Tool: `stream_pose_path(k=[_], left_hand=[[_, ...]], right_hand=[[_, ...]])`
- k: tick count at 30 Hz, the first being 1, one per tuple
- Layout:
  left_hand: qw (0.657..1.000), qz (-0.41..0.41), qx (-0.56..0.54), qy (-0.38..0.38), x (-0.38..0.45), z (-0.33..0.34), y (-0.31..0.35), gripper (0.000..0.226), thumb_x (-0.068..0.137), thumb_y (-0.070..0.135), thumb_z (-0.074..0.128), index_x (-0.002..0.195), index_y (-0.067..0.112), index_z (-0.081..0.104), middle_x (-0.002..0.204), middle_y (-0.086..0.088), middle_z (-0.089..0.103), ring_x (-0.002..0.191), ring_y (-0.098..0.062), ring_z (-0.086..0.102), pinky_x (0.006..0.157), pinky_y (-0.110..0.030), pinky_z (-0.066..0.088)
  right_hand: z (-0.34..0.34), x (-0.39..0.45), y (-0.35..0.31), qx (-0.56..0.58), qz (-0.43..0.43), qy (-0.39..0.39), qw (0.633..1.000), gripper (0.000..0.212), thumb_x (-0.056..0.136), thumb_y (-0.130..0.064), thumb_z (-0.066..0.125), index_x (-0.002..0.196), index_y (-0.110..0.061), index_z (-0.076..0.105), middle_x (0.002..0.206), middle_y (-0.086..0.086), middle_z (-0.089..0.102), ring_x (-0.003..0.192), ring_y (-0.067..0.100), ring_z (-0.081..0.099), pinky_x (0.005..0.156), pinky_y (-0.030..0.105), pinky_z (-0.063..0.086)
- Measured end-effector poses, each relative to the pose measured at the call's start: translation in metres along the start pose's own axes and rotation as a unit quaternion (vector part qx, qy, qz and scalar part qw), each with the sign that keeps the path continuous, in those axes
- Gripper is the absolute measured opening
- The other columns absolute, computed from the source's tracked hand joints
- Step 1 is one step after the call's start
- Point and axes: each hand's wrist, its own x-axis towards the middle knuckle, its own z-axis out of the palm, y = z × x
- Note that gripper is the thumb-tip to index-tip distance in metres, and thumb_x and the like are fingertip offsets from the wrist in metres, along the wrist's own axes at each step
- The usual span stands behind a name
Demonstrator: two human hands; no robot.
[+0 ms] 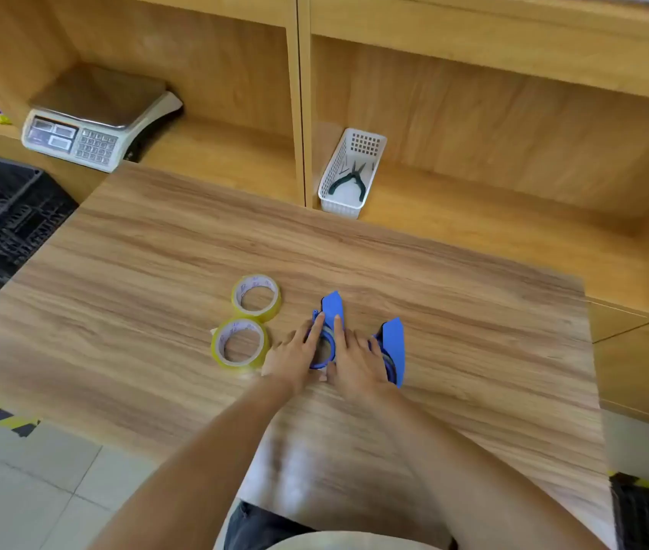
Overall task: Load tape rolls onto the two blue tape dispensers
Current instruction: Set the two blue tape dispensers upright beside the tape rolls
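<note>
Resting on the wooden surface (453, 311) were two blue tape dispensers and two yellowish tape rolls. The nearer-left dispenser (330, 311) lay between both hands, its pointed end aimed away from the person. The left hand (295, 357) lay flat on its left side, index finger stretched along the rim; the right hand (354, 361) lay flat on its right side, fingers extended, neither curled shut around it. The second dispenser (393, 343) stood just beside the right hand, on its outer side. The far tape roll (256, 297) and the near tape roll (240, 345) lay flat, touching each other, left of the left hand; the near one sat just beside that hand. Behind, on the shelf: a white basket (348, 176) holding pliers (348, 183), and a weighing scale (96, 125).
</note>
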Motion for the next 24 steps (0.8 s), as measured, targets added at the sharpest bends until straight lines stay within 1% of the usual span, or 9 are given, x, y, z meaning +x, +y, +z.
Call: stream_pose_path(k=[3, 6, 9, 12, 14, 17, 20, 24], left_hand=[[1.000, -0.006, 0.002, -0.003, 0.000, -0.002, 0.002, 0.113, 0.081, 0.051, 0.070, 0.155, 0.023, -0.011, 0.158, 0.001, 0.023, 0.132, -0.024, 0.043, 0.096, -0.037, 0.047], [1.000, -0.007, 0.014, -0.004, 0.002, -0.002, 0.004, 0.113, 0.081, 0.051, 0.069, 0.155, 0.024, -0.012, 0.157, 0.001, 0.023, 0.131, -0.025, 0.045, 0.096, -0.037, 0.047], [1.000, -0.007, 0.018, -0.002, 0.002, 0.000, 0.003, 0.114, 0.081, 0.050, 0.070, 0.154, 0.025, -0.014, 0.157, -0.001, 0.023, 0.132, -0.026, 0.045, 0.096, -0.038, 0.047], [1.000, -0.004, 0.029, -0.005, 0.000, -0.002, 0.002, 0.113, 0.083, 0.047, 0.069, 0.154, 0.024, -0.015, 0.156, -0.003, 0.025, 0.128, -0.027, 0.047, 0.095, -0.038, 0.047], [0.999, -0.002, 0.032, -0.004, -0.002, -0.003, 0.001, 0.112, 0.083, 0.045, 0.070, 0.154, 0.024, -0.015, 0.156, -0.004, 0.025, 0.128, -0.028, 0.047, 0.098, -0.038, 0.045], [0.999, 0.012, 0.034, 0.007, -0.004, -0.003, -0.001, 0.112, 0.082, 0.045, 0.070, 0.154, 0.024, -0.013, 0.157, -0.005, 0.025, 0.132, -0.028, 0.043, 0.105, -0.039, 0.041], [0.999, 0.022, 0.018, 0.014, -0.006, -0.005, -0.003, 0.110, 0.081, 0.048, 0.068, 0.155, 0.025, -0.012, 0.156, -0.004, 0.026, 0.132, -0.028, 0.043, 0.106, -0.039, 0.039], [0.999, 0.032, 0.009, 0.031, -0.013, -0.011, -0.005, 0.110, 0.081, 0.049, 0.068, 0.155, 0.026, -0.010, 0.158, -0.001, 0.023, 0.133, -0.027, 0.043, 0.108, -0.039, 0.037]], right_hand=[[-0.005, 0.001, 0.002, 0.002, 0.014, -0.004, 1.000, 0.091, 0.093, -0.036, 0.050, 0.153, -0.008, -0.012, 0.148, 0.013, 0.037, 0.139, 0.026, 0.031, 0.120, 0.044, 0.013], [-0.016, -0.003, 0.005, -0.012, 0.014, -0.018, 1.000, 0.103, 0.088, -0.041, 0.060, 0.153, -0.009, -0.013, 0.151, 0.010, 0.034, 0.140, 0.027, 0.029, 0.120, 0.045, 0.012], [-0.022, -0.009, 0.009, -0.032, 0.015, -0.028, 0.999, 0.105, 0.086, -0.025, 0.064, 0.153, -0.012, -0.015, 0.152, 0.007, 0.032, 0.141, 0.028, 0.027, 0.120, 0.047, 0.012], [-0.023, -0.012, 0.010, -0.042, 0.023, -0.035, 0.998, 0.107, 0.083, -0.012, 0.064, 0.153, -0.017, -0.017, 0.149, 0.006, 0.036, 0.140, 0.029, 0.028, 0.120, 0.049, 0.013], [-0.020, -0.012, 0.011, -0.042, 0.024, -0.036, 0.998, 0.102, 0.086, -0.013, 0.061, 0.153, -0.019, -0.016, 0.147, 0.005, 0.038, 0.139, 0.028, 0.029, 0.120, 0.049, 0.014], [-0.018, -0.011, 0.013, -0.028, 0.026, -0.030, 0.999, 0.085, 0.098, -0.024, 0.049, 0.154, -0.024, -0.014, 0.146, 0.005, 0.040, 0.140, 0.028, 0.028, 0.119, 0.049, 0.014], [-0.020, -0.012, 0.012, -0.017, 0.037, -0.026, 0.999, 0.076, 0.101, -0.030, 0.042, 0.154, -0.025, -0.012, 0.146, 0.005, 0.041, 0.140, 0.027, 0.029, 0.119, 0.049, 0.013], [-0.023, -0.014, 0.008, -0.016, 0.048, -0.015, 0.999, 0.066, 0.103, -0.037, 0.032, 0.154, -0.024, -0.009, 0.143, 0.005, 0.047, 0.137, 0.027, 0.034, 0.119, 0.049, 0.016]])
